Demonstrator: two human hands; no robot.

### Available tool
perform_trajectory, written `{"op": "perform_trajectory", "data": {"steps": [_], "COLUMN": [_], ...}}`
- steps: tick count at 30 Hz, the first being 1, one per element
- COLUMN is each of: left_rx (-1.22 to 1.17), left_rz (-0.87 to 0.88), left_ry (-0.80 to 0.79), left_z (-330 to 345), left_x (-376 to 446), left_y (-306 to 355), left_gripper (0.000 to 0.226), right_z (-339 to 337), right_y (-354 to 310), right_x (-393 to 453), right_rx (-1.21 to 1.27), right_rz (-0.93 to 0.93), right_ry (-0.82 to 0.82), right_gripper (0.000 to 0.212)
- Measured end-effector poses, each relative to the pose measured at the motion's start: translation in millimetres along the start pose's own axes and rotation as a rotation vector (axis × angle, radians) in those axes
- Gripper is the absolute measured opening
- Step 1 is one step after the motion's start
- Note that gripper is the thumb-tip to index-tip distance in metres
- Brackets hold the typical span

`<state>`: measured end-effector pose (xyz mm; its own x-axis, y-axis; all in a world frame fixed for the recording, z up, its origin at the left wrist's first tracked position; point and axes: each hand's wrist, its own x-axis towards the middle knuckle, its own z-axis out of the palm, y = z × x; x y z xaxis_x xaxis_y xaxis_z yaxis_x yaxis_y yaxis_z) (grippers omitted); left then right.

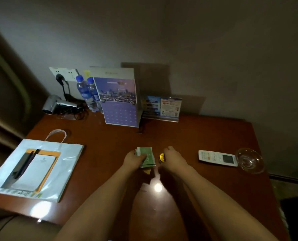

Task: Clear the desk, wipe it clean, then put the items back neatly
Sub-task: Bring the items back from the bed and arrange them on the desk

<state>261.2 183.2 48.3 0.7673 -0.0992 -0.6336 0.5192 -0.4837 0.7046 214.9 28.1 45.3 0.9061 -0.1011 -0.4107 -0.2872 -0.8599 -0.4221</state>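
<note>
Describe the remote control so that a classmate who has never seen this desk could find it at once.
Start at the brown wooden desk and go to its right edge, where a clear glass ashtray sits. The remote control lies flat just left of it: a white slab with a small grey screen.

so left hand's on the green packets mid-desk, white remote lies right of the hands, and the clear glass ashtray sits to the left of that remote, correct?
Not quite. In the head view the clear glass ashtray sits to the right of the white remote, near the desk's right edge. The rest holds: the left hand holds the green packets mid-desk, remote right of the hands.
</note>
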Motion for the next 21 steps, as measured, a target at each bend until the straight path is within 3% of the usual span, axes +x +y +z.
{"op": "perform_trajectory", "data": {"steps": [12,21], "left_rx": [0.202,0.265], "left_rz": [-0.049,-0.053], "left_ry": [-0.075,-0.148], "left_z": [-36,-52], "left_x": [121,161], "left_y": [9,2], "left_gripper": [0.037,0.034], "right_z": [18,33], "right_y": [-25,-31], "right_x": [104,131], "right_rx": [0.011,-0.028], "right_rz": [0.110,0.116], "right_ry": [-0.094,-0.137], "right_gripper": [0.057,0.053]}}
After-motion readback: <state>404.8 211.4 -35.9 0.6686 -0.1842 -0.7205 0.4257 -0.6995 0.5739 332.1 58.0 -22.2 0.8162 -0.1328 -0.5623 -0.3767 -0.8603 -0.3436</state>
